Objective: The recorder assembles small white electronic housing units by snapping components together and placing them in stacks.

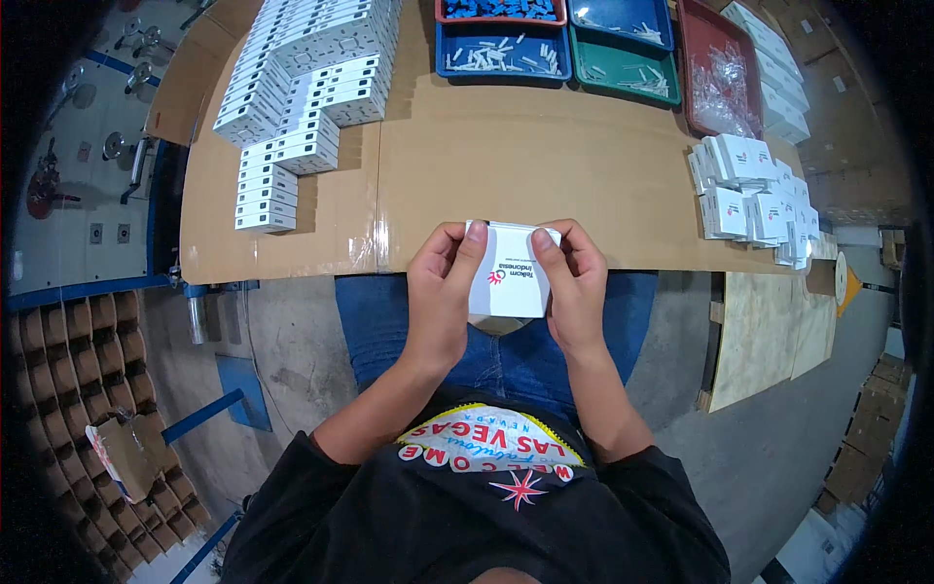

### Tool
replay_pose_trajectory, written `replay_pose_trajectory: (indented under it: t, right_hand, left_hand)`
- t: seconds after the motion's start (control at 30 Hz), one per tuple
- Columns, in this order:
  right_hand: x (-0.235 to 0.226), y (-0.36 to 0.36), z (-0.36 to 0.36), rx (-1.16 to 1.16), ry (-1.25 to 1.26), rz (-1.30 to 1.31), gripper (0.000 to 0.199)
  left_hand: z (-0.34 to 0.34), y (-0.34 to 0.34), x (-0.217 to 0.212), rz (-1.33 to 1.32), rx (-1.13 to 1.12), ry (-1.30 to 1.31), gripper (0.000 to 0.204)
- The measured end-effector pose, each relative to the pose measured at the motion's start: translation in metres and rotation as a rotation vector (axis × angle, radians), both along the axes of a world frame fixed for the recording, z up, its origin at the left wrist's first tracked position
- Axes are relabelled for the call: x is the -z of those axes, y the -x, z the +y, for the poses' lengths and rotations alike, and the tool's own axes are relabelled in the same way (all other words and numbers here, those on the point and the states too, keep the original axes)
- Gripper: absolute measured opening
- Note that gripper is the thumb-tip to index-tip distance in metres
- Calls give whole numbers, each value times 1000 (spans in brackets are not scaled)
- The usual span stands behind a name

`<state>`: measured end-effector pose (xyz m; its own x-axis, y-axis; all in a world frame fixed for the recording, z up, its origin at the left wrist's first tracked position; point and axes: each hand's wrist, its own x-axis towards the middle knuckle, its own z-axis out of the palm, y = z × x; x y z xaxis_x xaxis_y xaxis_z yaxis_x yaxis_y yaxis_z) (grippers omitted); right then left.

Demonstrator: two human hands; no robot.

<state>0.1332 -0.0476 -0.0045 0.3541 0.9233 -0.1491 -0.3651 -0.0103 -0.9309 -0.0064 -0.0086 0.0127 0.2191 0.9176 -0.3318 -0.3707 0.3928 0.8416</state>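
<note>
A small white box with red and black print is held between my two hands, just in front of the table's near edge. My left hand grips its left side, thumb lying on the printed face. On the opposite side my right hand pinches it, thumb near the upper right corner. The other fingers curl behind the box and are partly hidden. Below the box a pale flap or surface shows; I cannot tell whether it belongs to the box.
The cardboard-covered table carries tall stacks of white boxes at left. Along the back stand a blue tray of white pieces, a green tray and a red tray with clear bags. Loose printed boxes pile at right.
</note>
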Motion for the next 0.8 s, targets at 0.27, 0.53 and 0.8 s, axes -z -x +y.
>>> replay_pose_trajectory:
  t: [0.27, 0.53, 0.8]
  right_hand:
    - [5, 4, 4, 115, 35, 190, 31]
    - [-8, 2, 6, -3, -204, -15, 48]
    - [-8, -16, -4, -177, -342, -119, 45]
  left_hand:
    - [-3, -4, -16, -65, 8, -225, 46]
    - [-4, 6, -8, 70, 215, -456, 42]
    - [-12, 12, 6, 39, 340, -501, 41]
